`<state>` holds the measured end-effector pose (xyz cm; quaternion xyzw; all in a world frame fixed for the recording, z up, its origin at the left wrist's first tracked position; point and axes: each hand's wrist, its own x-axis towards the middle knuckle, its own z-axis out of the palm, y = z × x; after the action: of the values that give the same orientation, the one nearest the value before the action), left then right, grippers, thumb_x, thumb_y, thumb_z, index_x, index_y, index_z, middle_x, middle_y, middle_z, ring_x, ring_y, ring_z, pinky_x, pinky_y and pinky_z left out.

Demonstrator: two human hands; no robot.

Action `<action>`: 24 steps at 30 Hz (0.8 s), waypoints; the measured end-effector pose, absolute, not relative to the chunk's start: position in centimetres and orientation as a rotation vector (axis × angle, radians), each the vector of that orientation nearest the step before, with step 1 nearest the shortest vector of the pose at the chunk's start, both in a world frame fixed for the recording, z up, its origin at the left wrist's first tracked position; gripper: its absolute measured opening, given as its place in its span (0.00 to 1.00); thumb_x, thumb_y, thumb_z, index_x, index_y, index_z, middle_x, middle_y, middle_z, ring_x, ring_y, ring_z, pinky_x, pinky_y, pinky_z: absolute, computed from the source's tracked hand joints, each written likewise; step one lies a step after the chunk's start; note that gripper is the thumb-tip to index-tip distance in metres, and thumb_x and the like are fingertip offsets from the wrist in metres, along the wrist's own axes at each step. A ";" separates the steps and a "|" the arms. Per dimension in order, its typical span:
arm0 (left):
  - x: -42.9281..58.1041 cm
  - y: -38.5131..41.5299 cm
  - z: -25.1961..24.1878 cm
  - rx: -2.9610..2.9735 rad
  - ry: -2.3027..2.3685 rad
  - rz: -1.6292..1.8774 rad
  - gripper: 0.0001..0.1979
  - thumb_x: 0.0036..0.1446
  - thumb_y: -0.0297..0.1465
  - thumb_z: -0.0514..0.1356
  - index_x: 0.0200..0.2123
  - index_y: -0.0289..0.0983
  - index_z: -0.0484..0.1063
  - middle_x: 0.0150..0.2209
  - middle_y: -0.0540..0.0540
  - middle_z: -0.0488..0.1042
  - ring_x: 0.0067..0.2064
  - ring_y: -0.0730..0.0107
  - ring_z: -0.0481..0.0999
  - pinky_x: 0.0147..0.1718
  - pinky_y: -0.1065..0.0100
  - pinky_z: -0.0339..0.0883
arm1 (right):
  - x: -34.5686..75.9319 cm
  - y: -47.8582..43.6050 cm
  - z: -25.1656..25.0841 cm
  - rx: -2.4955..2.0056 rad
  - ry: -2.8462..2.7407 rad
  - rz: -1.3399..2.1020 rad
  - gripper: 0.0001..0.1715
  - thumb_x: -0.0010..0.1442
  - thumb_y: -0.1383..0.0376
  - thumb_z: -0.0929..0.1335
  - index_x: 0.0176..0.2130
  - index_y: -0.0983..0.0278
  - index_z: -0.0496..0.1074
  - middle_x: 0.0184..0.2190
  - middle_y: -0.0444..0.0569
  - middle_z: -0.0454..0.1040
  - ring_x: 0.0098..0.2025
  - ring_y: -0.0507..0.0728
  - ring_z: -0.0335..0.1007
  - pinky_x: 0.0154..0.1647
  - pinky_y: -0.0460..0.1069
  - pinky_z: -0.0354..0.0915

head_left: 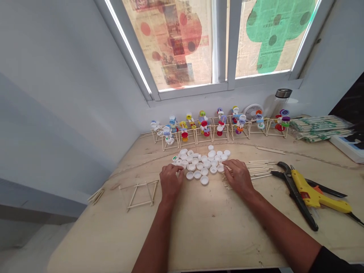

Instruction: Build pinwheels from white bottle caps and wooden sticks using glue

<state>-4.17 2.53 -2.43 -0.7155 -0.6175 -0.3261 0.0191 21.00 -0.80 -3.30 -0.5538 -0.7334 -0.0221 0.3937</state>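
Note:
A cluster of white bottle caps (200, 165) lies on the wooden table between my two hands. My left hand (171, 182) rests at the cluster's left edge, its fingers loosely bent and its thumb a little apart, with nothing visible in it. At the right edge, my right hand (238, 177) reaches over a bundle of thin wooden sticks (260, 167), its index fingertip against the outer caps and its thumb apart. The undersides of both hands are hidden. Left of my left hand lies a frame of glued sticks (141, 195).
Stick stands with coloured caps (204, 129) line the wall side. Right of the sticks lie black-handled cutters (297, 195) and a yellow glue gun (318, 195). Packaged sticks (318, 127), a small fan (253, 112) and a bottle (281, 101) stand further back.

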 end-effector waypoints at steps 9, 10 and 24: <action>-1.5 0.7 -1.0 -2.348 -1.603 -1.916 0.03 0.53 0.31 0.60 0.30 0.37 0.72 0.30 0.48 0.72 0.35 0.68 0.71 0.37 0.66 0.64 | 20.4 -1.5 -2.3 -1.280 -1.795 0.126 0.13 0.59 0.66 0.62 0.43 0.64 0.71 0.40 0.53 0.75 0.44 0.60 0.67 0.45 0.55 0.60; -0.8 0.3 -0.9 -2.456 -1.569 -1.931 0.03 0.53 0.31 0.60 0.30 0.37 0.72 0.30 0.48 0.72 0.35 0.68 0.71 0.37 0.66 0.64 | 20.2 -1.7 -2.0 -1.234 -1.780 0.217 0.15 0.59 0.65 0.63 0.46 0.63 0.70 0.41 0.53 0.74 0.44 0.59 0.67 0.45 0.55 0.61; 2.4 -1.8 -0.8 -2.981 -1.548 -2.241 0.06 0.52 0.33 0.61 0.31 0.37 0.74 0.30 0.47 0.74 0.34 0.67 0.73 0.36 0.66 0.66 | 18.5 -3.0 -1.0 -1.091 -1.668 0.860 0.21 0.58 0.57 0.65 0.48 0.65 0.68 0.26 0.44 0.70 0.29 0.51 0.66 0.32 0.47 0.64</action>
<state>2.44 -1.78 -0.77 -0.6654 -0.3455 -0.5002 -0.4332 18.47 -3.05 -0.97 -0.4445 -0.6798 0.3503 0.4666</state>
